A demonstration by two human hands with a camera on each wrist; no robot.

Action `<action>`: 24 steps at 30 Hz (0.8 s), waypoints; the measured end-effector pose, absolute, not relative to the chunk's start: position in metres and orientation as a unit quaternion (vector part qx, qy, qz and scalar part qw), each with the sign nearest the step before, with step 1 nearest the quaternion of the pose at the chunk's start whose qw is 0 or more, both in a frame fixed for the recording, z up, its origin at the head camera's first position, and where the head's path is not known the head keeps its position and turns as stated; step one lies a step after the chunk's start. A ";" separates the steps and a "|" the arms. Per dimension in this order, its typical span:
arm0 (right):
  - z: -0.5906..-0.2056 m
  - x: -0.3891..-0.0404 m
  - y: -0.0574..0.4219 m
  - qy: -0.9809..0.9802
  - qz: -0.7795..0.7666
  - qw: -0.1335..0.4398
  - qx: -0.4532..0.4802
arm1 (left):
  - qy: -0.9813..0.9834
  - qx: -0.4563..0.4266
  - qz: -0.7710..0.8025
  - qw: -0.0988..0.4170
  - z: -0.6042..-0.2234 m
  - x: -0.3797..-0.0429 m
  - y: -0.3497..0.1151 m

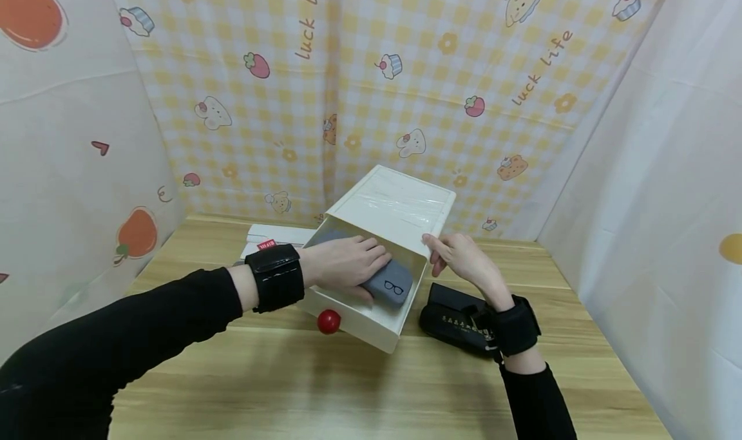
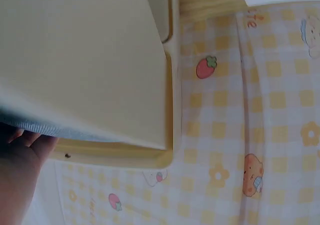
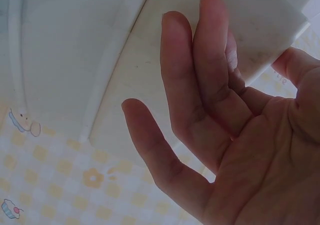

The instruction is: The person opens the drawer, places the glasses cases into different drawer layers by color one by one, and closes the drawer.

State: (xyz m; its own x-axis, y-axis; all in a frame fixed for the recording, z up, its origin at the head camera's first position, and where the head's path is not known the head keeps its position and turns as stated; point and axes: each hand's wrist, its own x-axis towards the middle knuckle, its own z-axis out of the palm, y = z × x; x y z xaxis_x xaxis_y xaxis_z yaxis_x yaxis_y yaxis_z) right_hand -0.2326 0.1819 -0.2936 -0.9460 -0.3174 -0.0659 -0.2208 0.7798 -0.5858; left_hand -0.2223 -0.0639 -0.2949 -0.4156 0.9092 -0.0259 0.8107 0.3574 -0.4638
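Note:
A cream drawer box (image 1: 400,201) stands turned at an angle on the table, its drawer (image 1: 371,330) pulled out and fronted by a round red knob (image 1: 328,321). Inside the drawer lies a grey glasses case (image 1: 397,282) printed with a glasses outline. My left hand (image 1: 348,263) reaches over the drawer and grips this case, the thumb low on its near side. In the left wrist view, fingertips (image 2: 37,140) touch its grey surface. My right hand (image 1: 464,259) touches the box's right front corner; its fingers (image 3: 177,70) are loosely extended along the side.
A black glasses case (image 1: 455,317) with gold lettering lies right of the drawer, partly behind my right wrist. Left of the box is a white carton (image 1: 278,235) with a red label, partly hidden by my left arm. A patterned curtain (image 1: 377,92) hangs behind the table.

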 end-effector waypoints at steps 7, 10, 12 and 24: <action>-0.294 -0.233 0.182 0.939 -0.300 0.080 -0.146 | -0.830 -0.507 0.206 0.107 -0.303 -0.227 -0.062; -0.294 -0.233 0.182 0.939 -0.301 0.080 -0.146 | -0.833 -0.502 0.205 0.106 -0.304 -0.229 -0.063; -0.295 -0.233 0.182 0.939 -0.302 0.079 -0.146 | -0.834 -0.501 0.207 0.104 -0.304 -0.230 -0.063; -0.295 -0.233 0.182 0.937 -0.307 0.082 -0.146 | -0.830 -0.516 0.204 0.064 -0.289 -0.228 -0.066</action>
